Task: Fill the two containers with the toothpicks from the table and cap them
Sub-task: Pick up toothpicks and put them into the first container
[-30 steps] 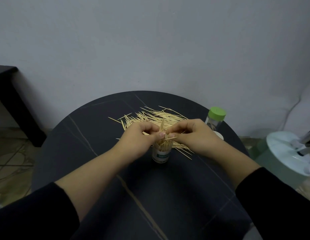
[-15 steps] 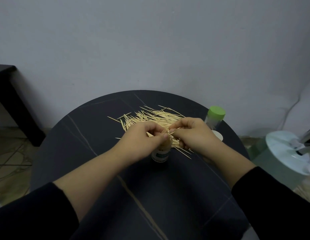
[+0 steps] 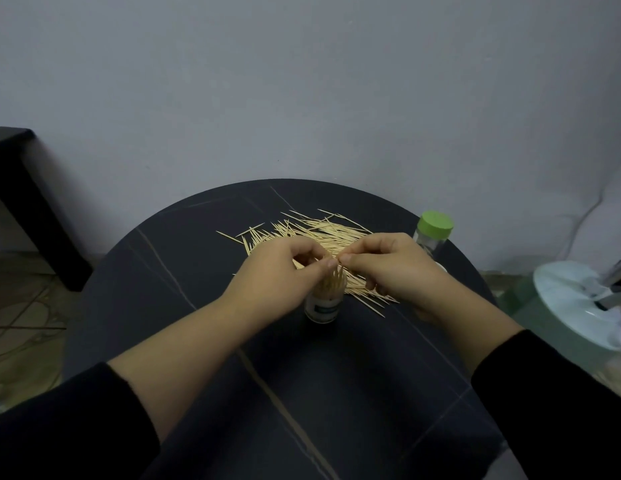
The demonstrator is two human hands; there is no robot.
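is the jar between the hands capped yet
Not capped. The jar stands upright with toothpicks sticking out of its open top.

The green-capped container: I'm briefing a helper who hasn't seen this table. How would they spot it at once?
Start at the round dark table and go to its far right edge, just beyond the right hand. A clear container stands upright there; unlike the open container between the hands, it wears a light green cap.
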